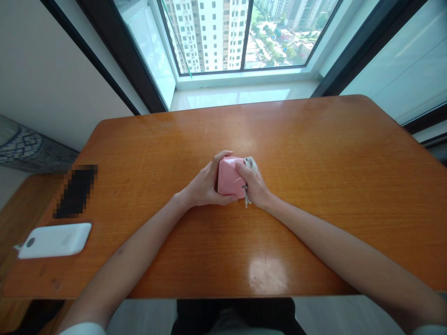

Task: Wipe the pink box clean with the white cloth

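Note:
A small pink box (228, 177) with a smooth, shiny surface is between my two hands above the middle of the table (324, 186). My left hand (204, 187) wraps round its left side, with the fingers at the far edge and the thumb along the near edge. On the right, my right hand (257, 188) grips the box with its thumb pressed on top. A bundle of greyish-white cord (250, 164) shows at the right hand's fingers, and a knotted end of cord hangs by the near right corner. The box's underside and right side are hidden.
A white phone-shaped device (56, 240) lies at the table's left end. Beyond it is a dark, pixelated rectangular thing (77, 191). A wooden bench (21, 200) with a patterned cushion (31, 144) stands to the left. A window (242, 37) is past the far edge.

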`<control>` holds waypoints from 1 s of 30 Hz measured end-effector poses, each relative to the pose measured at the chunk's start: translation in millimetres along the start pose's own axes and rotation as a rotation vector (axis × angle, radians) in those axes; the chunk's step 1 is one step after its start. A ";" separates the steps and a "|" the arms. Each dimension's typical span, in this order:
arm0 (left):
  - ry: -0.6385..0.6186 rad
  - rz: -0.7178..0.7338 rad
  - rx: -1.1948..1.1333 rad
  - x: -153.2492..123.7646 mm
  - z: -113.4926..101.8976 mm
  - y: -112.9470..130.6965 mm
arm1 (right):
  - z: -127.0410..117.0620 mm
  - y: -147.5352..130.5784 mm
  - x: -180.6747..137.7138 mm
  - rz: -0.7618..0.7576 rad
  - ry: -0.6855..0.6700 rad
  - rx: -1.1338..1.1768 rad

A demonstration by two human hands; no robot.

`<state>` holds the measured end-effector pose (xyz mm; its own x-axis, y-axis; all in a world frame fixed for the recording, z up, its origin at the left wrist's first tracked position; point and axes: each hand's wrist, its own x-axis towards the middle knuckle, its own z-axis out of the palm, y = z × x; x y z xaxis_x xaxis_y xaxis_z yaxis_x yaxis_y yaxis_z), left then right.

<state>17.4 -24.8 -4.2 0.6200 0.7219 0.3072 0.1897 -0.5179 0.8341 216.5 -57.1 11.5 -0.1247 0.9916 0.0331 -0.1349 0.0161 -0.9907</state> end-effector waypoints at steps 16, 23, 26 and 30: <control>0.035 0.166 0.101 -0.3 -0.5 -4.7 | 1.3 0.8 -0.4 -0.012 -0.036 0.040; 0.084 0.370 0.176 1.8 0.3 -4.0 | 0.4 0.0 -0.5 -0.027 -0.043 0.009; 0.066 0.422 0.241 2.3 -1.9 -5.0 | -0.6 0.9 -0.8 -0.017 -0.081 0.022; 0.021 0.440 0.406 2.1 -10.1 -9.6 | -0.2 -0.6 0.1 0.000 -0.110 0.079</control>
<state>9.3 -13.6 -6.9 0.6919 0.4065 0.5967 0.1965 -0.9013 0.3860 216.8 -57.0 12.1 -0.2314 0.9715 0.0518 -0.2115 0.0018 -0.9774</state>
